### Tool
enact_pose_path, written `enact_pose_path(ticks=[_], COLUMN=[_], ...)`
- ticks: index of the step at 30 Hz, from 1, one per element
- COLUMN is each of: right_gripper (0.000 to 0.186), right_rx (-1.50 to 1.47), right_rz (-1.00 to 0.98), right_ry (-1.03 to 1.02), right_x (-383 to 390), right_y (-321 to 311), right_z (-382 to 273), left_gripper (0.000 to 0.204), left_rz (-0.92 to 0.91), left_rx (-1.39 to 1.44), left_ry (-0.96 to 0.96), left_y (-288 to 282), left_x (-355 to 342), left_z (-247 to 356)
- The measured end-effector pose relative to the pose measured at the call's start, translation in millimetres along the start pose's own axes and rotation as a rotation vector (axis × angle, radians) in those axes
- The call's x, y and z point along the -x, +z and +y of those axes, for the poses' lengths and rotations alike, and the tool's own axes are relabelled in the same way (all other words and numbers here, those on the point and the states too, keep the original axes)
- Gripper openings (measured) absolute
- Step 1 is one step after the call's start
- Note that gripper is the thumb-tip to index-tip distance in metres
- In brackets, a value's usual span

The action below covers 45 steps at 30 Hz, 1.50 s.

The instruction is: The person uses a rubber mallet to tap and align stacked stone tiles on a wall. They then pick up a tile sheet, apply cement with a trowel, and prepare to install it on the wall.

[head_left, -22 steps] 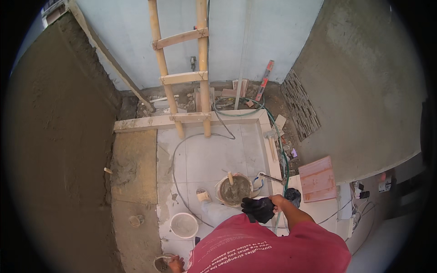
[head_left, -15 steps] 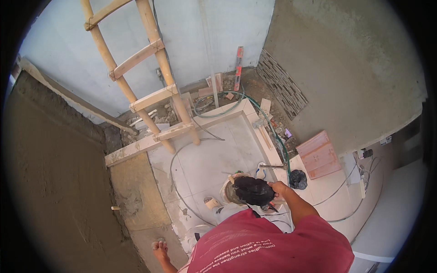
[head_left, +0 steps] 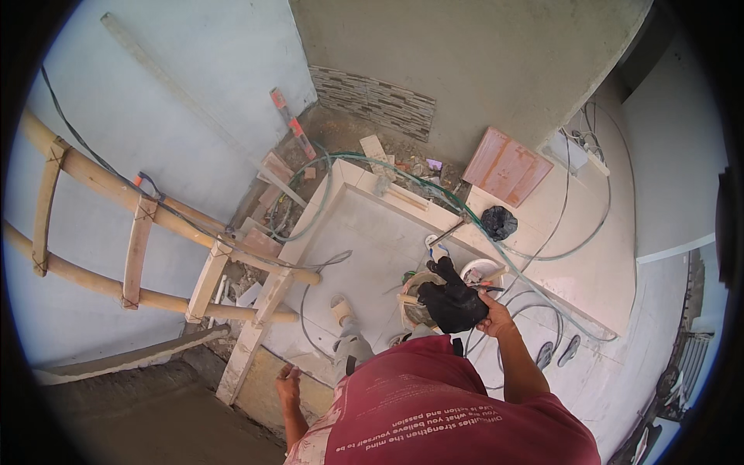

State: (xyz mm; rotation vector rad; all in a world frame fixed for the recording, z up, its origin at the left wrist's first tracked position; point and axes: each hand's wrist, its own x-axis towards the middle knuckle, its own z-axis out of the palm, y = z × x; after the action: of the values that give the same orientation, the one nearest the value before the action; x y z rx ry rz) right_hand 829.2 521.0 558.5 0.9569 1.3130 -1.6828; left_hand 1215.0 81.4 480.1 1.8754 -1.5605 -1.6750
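Observation:
My right hand (head_left: 494, 316) grips a limp black cloth-like item (head_left: 453, 304) by its right edge. The item hangs over a bucket (head_left: 411, 288) of grey material and hides part of it. A wooden handle (head_left: 408, 299) shows at the bucket's rim. Beside it stands a white bucket (head_left: 470, 266) with tools in it. My left hand (head_left: 287, 381) is held low at the left, fingers curled closed, above a yellowish floor patch (head_left: 271, 387). Whatever it may hold is hidden.
A wooden ladder (head_left: 139, 248) leans at the left. Green hose (head_left: 434, 186) and cables run over the tiled floor (head_left: 372, 229). Reddish tiles (head_left: 508, 167), a black bag (head_left: 498, 222), a red level (head_left: 293, 124) and rubble lie around a low ledge (head_left: 267, 298).
The view has swung rightward, so the ladder sits further left. The black item has changed shape in my right hand, with a narrow end now sticking up. My left hand appears higher in view.

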Motion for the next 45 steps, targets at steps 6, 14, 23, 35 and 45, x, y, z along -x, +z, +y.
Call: enact_pose_path(ticks=[6,14,23,35,45], right_gripper=[0.013,0.015,0.015,0.015,0.021], right_rx=[-0.34,-0.69,-0.912,-0.799,-0.734], right_rz=[0.325,0.398,0.409,0.527,0.492], right_ry=[-0.068,-0.315,-0.244,-0.143,-0.182], right_x=[-3,17,15,-42,-55], right_y=[23,16,65,71,59], right_z=[58,85,85,-4,-40], left_gripper=[0.049,0.047,0.031,0.025,0.044], left_rz=[-0.278,-0.572,-0.998,-0.7,-1.005], left_rx=[-0.299,-0.494,-1.345,-0.751,-0.947], left_ry=[0.263,0.383,0.814,-0.142,0.606], left_y=[24,87,151,253,334], left_x=[-118,-189,-324,-279,-356], left_z=[123,229,183,267,256])
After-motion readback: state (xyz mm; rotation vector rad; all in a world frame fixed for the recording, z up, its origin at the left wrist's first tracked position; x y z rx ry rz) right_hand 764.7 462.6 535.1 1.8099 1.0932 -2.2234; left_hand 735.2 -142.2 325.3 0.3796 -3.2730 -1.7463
